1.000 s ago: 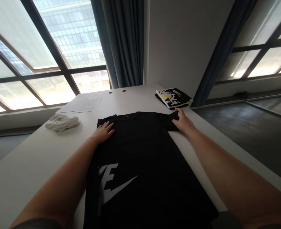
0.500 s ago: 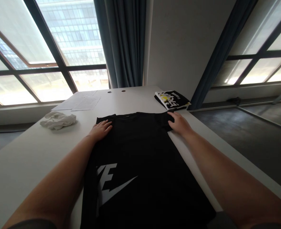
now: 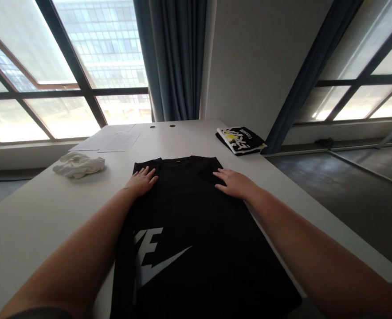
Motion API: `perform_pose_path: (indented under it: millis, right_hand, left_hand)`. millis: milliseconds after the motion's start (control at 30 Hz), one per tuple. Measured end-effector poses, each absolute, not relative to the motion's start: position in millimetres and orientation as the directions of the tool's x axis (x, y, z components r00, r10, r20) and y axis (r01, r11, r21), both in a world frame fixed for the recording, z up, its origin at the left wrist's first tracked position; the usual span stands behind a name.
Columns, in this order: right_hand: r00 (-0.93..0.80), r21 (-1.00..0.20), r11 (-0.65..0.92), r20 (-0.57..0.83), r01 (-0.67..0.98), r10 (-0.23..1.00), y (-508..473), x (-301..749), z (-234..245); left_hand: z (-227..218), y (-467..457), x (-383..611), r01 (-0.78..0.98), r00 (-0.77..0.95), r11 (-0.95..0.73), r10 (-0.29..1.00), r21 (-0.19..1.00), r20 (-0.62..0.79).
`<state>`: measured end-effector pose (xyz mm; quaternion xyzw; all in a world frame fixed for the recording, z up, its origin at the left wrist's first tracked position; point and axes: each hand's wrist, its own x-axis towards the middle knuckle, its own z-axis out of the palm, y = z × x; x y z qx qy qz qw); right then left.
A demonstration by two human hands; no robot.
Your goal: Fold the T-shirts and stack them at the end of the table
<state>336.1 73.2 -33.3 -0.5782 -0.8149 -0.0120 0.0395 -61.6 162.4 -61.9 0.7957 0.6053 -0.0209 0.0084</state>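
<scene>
A black T-shirt (image 3: 189, 212) with a white logo lies flat on the white table (image 3: 43, 212), its collar at the far end. My left hand (image 3: 142, 180) rests flat on the shirt's left shoulder, fingers stretched out. My right hand (image 3: 235, 182) lies flat on the right shoulder, over the sleeve that is folded inward, fingers together and extended. Neither hand holds anything.
A crumpled white cloth (image 3: 78, 164) lies at the left of the table. Paper sheets (image 3: 114, 141) lie beyond it. A folded black garment with a yellow and white print (image 3: 241, 140) sits at the far right corner. Windows and curtains stand behind.
My right hand has moved left and inward, bringing the right sleeve over onto the shirt's body. My left hand has stayed on the left shoulder.
</scene>
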Motion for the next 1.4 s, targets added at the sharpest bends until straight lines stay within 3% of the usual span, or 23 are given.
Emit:
perform_pose_path:
  millis: [100, 300, 467, 633, 767, 867, 967, 1100, 1300, 1400]
  right_hand:
    - [-0.337, -0.020, 0.337, -0.007, 0.941, 0.942, 78, 338, -47]
    - [-0.291, 0.051, 0.288, 0.091, 0.956, 0.952, 85, 315, -39]
    - [-0.248, 0.063, 0.250, -0.040, 0.966, 0.968, 107, 293, -16]
    - [-0.240, 0.036, 0.243, -0.082, 0.969, 0.967, 130, 291, -13]
    - [-0.215, -0.033, 0.215, -0.020, 0.976, 0.976, 136, 298, -14]
    - [-0.165, -0.154, 0.183, 0.120, 0.971, 0.979, 136, 297, -16]
    - [-0.262, -0.240, 0.301, 0.182, 0.923, 0.948, 136, 292, -21]
    - [-0.529, -0.270, 0.544, 0.133, 0.795, 0.839, 135, 290, -35]
    - [-0.561, -0.245, 0.573, 0.124, 0.782, 0.818, 132, 296, -47]
    - [-0.578, -0.211, 0.584, 0.096, 0.784, 0.810, 129, 296, -43]
  left_hand:
    - [-63, 163, -62, 0.960, 0.279, -0.279, 0.960, -0.003, -0.040]
    - [-66, 166, -62, 0.946, 0.323, -0.323, 0.946, 0.027, -0.009]
    - [-63, 163, -64, 0.914, 0.398, -0.398, 0.917, 0.077, 0.011]
    - [-47, 151, -65, 0.865, 0.494, -0.491, 0.869, 0.105, -0.012]
    - [-30, 141, -55, 0.928, 0.370, -0.372, 0.927, 0.027, 0.066]
    - [-25, 137, -43, 0.973, 0.231, -0.231, 0.973, -0.015, 0.017]
    - [-24, 134, -35, 0.978, 0.203, -0.203, 0.979, -0.043, -0.007]
    - [-19, 133, -34, 0.970, 0.239, -0.240, 0.971, -0.038, -0.023]
    - [-13, 133, -40, 0.917, 0.397, -0.392, 0.915, 0.077, -0.074]
    - [-12, 133, -44, 0.914, 0.395, -0.387, 0.918, 0.119, -0.044]
